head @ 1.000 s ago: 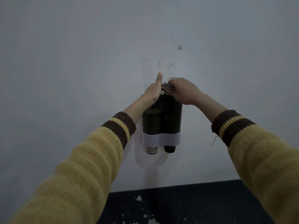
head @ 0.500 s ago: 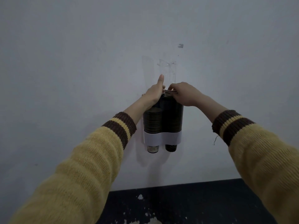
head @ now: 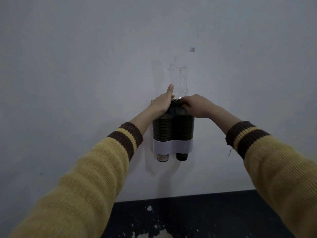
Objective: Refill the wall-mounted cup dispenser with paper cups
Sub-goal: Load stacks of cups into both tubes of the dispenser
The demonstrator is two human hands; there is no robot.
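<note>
Seating brown paper cups in the right tube of the dark twin-tube plastic dispenser: right hand seemingly pinches rims at its top edge, left hand grips the left tube, thumb raised. Next: release gently.

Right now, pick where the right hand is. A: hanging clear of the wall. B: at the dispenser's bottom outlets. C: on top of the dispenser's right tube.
C: the right hand sits over the top of the dispenser's right tube, well above the white band.
</note>
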